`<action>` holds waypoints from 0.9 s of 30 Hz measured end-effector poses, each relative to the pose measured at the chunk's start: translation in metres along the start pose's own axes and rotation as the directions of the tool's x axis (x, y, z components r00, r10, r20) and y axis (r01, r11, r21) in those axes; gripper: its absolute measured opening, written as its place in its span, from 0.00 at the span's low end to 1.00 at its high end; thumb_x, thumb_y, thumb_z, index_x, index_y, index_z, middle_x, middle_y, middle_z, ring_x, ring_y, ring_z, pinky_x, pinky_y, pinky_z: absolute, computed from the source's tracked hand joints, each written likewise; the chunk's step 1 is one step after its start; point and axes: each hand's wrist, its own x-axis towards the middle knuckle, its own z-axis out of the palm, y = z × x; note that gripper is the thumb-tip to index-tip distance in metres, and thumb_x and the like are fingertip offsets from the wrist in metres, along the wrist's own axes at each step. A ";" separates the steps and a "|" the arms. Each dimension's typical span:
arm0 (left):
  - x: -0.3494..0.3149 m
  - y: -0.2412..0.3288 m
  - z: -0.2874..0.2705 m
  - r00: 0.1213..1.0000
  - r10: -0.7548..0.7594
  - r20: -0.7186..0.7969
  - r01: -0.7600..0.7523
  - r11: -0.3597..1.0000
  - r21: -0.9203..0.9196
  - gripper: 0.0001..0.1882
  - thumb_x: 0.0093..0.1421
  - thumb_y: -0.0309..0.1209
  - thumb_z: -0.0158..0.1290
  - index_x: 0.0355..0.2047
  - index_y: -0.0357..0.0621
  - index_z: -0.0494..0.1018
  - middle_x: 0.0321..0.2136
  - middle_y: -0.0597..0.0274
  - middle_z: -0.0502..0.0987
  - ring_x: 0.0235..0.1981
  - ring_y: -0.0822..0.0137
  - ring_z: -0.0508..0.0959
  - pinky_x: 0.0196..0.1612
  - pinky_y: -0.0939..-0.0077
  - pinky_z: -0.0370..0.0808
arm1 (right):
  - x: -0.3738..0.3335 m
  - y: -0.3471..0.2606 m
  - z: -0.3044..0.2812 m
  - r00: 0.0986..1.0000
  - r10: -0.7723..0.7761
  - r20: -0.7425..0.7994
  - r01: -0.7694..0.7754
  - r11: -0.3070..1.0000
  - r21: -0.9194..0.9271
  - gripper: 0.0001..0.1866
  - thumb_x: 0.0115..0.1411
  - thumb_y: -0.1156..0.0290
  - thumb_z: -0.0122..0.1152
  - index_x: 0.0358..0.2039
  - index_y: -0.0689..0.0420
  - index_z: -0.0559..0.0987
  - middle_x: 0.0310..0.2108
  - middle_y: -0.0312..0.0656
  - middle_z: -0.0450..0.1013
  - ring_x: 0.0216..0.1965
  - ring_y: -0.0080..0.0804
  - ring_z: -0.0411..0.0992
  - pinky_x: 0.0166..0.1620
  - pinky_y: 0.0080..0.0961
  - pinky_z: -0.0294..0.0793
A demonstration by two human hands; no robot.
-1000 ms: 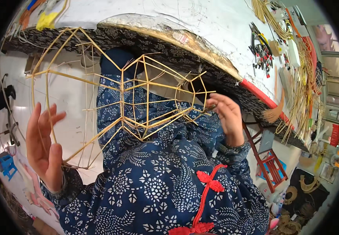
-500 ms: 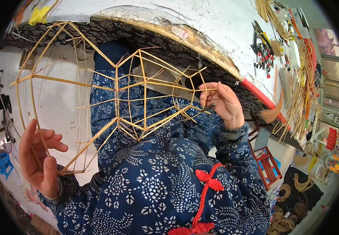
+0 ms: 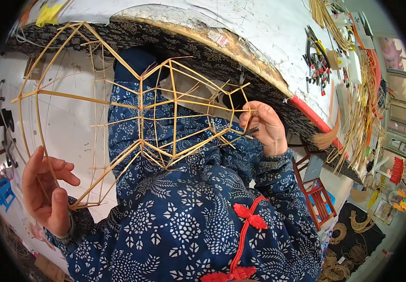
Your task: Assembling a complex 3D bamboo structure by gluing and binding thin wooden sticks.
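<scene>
A large openwork frame of thin bamboo strips (image 3: 175,122) spans my lap, its crossings bound with thin ties whose ends stick out. At its narrow right end, my right hand (image 3: 269,128) pinches a strip between thumb and fingers. A small dark piece (image 3: 251,131) sits just below those fingertips; its kind is unclear. My left hand (image 3: 51,192) is at the wide left end, fingers apart and loosely curved, with curved strips running across it. Patterned blue cloth (image 3: 179,202) covers my lap and arms behind the frame.
Ahead runs a white worktable (image 3: 259,33) with a worn edge and a red strip (image 3: 311,113). Pliers (image 3: 316,47) and long loose strips (image 3: 360,108) lie on its right part. A reddish wooden chair (image 3: 319,202) stands at right, a blue stool (image 3: 4,191) at far left.
My right hand has shifted slightly down and inward, its fingers closer around the strip end. My left hand and the frame stay nearly in place; the view has turned a little.
</scene>
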 end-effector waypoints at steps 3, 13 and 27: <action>0.000 -0.001 -0.003 1.000 -0.002 0.008 0.001 1.000 0.010 0.34 0.62 0.36 0.53 0.63 0.28 0.60 0.40 0.49 0.75 0.36 0.65 0.78 0.35 0.76 0.75 | 0.002 0.000 0.000 1.000 -0.012 0.007 0.012 1.000 0.007 0.21 0.68 0.61 0.54 0.47 0.69 0.76 0.33 0.50 0.79 0.32 0.35 0.78 0.36 0.26 0.78; -0.002 -0.003 0.004 0.999 0.032 -0.024 -0.034 0.996 -0.083 0.33 0.62 0.34 0.54 0.63 0.27 0.59 0.43 0.48 0.74 0.37 0.64 0.77 0.36 0.75 0.76 | -0.013 -0.018 0.019 0.980 -0.152 -0.128 0.129 0.977 -0.169 0.21 0.67 0.59 0.55 0.46 0.68 0.77 0.32 0.46 0.79 0.34 0.32 0.78 0.39 0.25 0.77; 0.012 0.020 0.010 0.994 0.098 -0.040 -0.101 0.990 -0.096 0.22 0.65 0.21 0.47 0.59 0.23 0.64 0.47 0.45 0.76 0.34 0.64 0.77 0.42 0.70 0.76 | -0.132 -0.176 -0.179 0.186 -0.942 -0.278 -0.424 0.178 -0.888 0.13 0.55 0.65 0.67 0.35 0.62 0.83 0.26 0.44 0.80 0.31 0.31 0.78 0.37 0.27 0.75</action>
